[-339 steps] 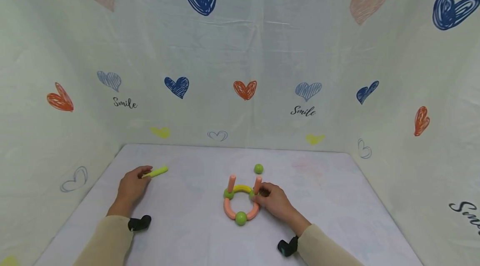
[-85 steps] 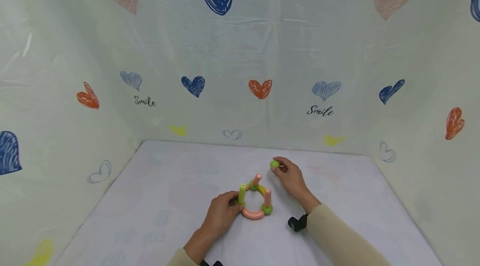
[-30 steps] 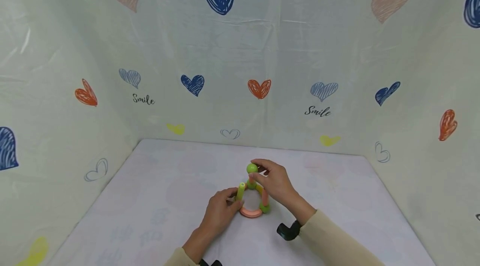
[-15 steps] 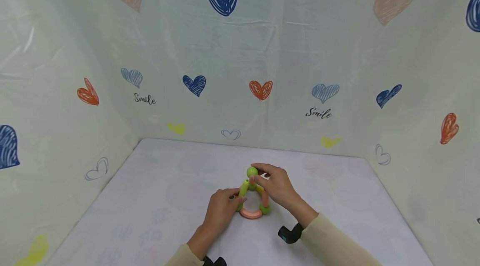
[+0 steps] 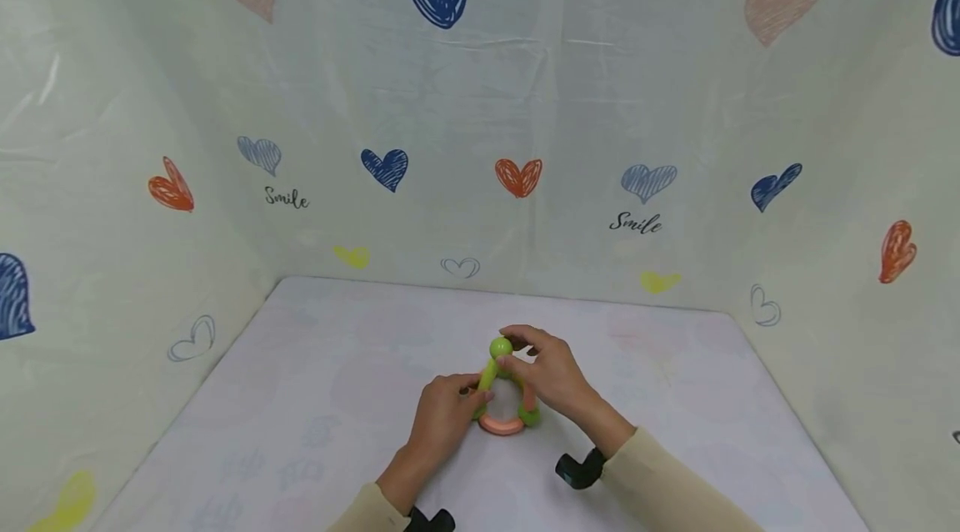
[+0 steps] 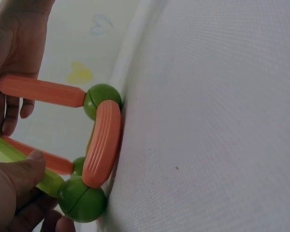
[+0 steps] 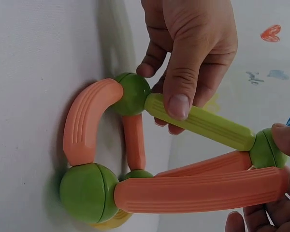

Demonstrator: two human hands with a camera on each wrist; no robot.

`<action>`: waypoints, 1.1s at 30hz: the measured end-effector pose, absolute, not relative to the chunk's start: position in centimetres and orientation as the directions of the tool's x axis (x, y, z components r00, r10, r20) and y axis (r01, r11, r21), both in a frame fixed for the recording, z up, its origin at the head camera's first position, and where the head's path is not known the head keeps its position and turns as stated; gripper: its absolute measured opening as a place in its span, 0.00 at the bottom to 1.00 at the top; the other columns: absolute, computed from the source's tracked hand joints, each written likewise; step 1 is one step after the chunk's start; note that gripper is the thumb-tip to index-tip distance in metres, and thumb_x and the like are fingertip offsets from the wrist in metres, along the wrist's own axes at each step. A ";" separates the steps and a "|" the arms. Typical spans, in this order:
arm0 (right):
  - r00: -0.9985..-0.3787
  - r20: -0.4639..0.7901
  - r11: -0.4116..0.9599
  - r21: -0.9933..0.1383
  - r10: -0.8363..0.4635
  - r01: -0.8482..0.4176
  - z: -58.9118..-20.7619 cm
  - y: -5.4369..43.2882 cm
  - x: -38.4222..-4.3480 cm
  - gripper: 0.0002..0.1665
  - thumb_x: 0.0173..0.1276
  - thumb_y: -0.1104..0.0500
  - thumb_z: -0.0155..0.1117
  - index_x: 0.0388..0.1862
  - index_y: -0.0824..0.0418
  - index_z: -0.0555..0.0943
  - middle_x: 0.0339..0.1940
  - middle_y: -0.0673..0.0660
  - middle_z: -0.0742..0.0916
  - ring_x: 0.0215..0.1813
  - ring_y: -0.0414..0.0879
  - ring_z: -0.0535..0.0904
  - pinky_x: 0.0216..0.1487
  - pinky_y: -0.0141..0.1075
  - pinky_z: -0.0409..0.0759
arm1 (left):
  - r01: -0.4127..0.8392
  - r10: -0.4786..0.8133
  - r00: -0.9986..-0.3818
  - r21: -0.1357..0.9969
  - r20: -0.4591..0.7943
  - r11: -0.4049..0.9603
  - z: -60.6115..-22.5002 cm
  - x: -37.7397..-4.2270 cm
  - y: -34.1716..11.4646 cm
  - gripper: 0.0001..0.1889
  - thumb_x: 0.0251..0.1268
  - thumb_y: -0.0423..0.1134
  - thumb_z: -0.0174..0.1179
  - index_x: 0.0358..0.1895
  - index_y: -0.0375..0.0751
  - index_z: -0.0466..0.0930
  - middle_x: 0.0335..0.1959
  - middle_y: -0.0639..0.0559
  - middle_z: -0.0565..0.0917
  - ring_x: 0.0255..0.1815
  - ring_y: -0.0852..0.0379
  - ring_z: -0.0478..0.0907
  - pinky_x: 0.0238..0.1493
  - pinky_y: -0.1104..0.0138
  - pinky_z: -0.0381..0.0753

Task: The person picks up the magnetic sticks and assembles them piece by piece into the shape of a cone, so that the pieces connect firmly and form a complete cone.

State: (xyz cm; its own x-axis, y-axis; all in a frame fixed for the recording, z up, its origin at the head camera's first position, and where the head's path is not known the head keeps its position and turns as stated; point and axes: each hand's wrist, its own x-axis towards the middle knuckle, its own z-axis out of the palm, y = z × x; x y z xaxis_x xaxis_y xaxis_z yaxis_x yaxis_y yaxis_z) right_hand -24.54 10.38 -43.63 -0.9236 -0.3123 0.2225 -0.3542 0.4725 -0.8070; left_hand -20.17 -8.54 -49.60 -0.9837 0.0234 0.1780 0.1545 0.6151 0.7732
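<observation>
My left hand (image 5: 442, 414) pinches a yellow-green ribbed rod (image 7: 208, 123) between thumb and fingers. The rod leans inward, its lower end at a green ball (image 7: 130, 94) of a ring on the table. My right hand (image 5: 557, 372) holds another green ball (image 5: 500, 347) at the rod's upper end. A straight orange rod (image 7: 205, 166) behind also reaches that ball. The front orange rod (image 7: 198, 193) rises from a green ball (image 7: 89, 193); its upper end is by my right fingers. A curved orange piece (image 5: 501, 426) forms the ring's near side.
The toy stands on a white-covered table (image 5: 360, 348). Behind and beside it hangs a pale curtain (image 5: 570, 115) printed with hearts. Black wrist cameras (image 5: 580, 469) sit at both sleeves.
Earlier the yellow-green rod was apart at the left, then upright on the ring. The right hand picked the loose ball off the table onto an orange rod's top; the yellow-green rod has tilted to meet it.
</observation>
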 end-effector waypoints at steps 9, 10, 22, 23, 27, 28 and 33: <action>-0.922 0.247 0.482 -0.795 -0.297 -0.368 -43.7 10.3 -24.3 0.18 0.66 0.58 0.79 0.55 0.55 0.88 0.46 0.47 0.88 0.55 0.55 0.84 0.60 0.53 0.80 | 0.141 0.020 -0.987 0.781 0.162 0.608 -49.5 -20.1 -8.5 0.17 0.66 0.42 0.74 0.53 0.38 0.91 0.38 0.53 0.92 0.30 0.66 0.75 0.27 0.73 0.74; -0.923 0.245 0.481 -0.797 -0.297 -0.366 -43.7 10.3 -24.3 0.19 0.66 0.59 0.79 0.55 0.55 0.88 0.46 0.47 0.88 0.55 0.55 0.85 0.60 0.53 0.80 | 0.141 0.020 -0.987 0.781 0.162 0.608 -49.5 -20.1 -8.5 0.16 0.66 0.42 0.74 0.53 0.38 0.91 0.39 0.53 0.92 0.30 0.66 0.75 0.28 0.73 0.74; -0.938 0.242 0.473 -0.815 -0.249 -0.336 -44.2 10.7 -24.1 0.19 0.69 0.54 0.76 0.58 0.53 0.87 0.48 0.47 0.89 0.53 0.46 0.83 0.58 0.48 0.81 | 0.144 0.024 -0.986 0.773 0.165 0.617 -49.2 -20.0 -8.5 0.17 0.66 0.42 0.74 0.55 0.39 0.90 0.42 0.51 0.93 0.37 0.61 0.82 0.34 0.68 0.80; -0.942 0.239 0.467 -0.822 -0.237 -0.326 -44.2 10.8 -24.0 0.19 0.70 0.54 0.76 0.58 0.52 0.87 0.49 0.47 0.89 0.52 0.46 0.83 0.58 0.48 0.81 | 0.144 0.023 -0.986 0.773 0.165 0.618 -49.1 -20.0 -8.5 0.17 0.66 0.42 0.74 0.55 0.40 0.90 0.43 0.51 0.92 0.40 0.59 0.84 0.37 0.66 0.82; -0.954 0.240 0.445 -0.845 -0.183 -0.298 -44.7 11.6 -23.5 0.17 0.73 0.53 0.72 0.59 0.51 0.86 0.51 0.48 0.89 0.53 0.44 0.82 0.58 0.46 0.81 | 0.137 0.012 -0.987 0.798 0.161 0.586 -48.7 -20.1 -8.6 0.18 0.68 0.43 0.73 0.57 0.43 0.88 0.50 0.49 0.91 0.53 0.50 0.85 0.49 0.56 0.85; -0.955 0.240 0.442 -0.848 -0.172 -0.293 -44.9 11.8 -23.4 0.17 0.74 0.53 0.72 0.59 0.51 0.86 0.51 0.49 0.89 0.53 0.44 0.82 0.58 0.46 0.81 | 0.133 0.007 -0.988 0.815 0.156 0.564 -48.5 -20.2 -8.6 0.18 0.68 0.44 0.73 0.58 0.43 0.87 0.52 0.49 0.90 0.55 0.49 0.84 0.51 0.55 0.85; -0.966 0.213 0.425 -0.868 -0.147 -0.256 -46.2 13.1 -22.4 0.18 0.76 0.51 0.70 0.62 0.50 0.83 0.58 0.55 0.87 0.56 0.45 0.80 0.61 0.46 0.79 | 0.106 -0.002 -0.994 0.932 0.113 0.346 -47.1 -21.1 -8.8 0.22 0.69 0.47 0.72 0.62 0.43 0.83 0.60 0.47 0.86 0.64 0.45 0.80 0.63 0.52 0.81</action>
State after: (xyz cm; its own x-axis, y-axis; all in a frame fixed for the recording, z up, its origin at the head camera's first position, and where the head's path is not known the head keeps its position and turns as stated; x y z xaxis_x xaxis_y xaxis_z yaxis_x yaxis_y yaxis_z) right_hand -22.36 13.12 -46.18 -0.9659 -0.1466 0.2133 -0.2563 0.4255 -0.8679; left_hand -21.09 -8.76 -47.08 -0.9935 -0.0021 0.1134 0.1057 0.3459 0.9323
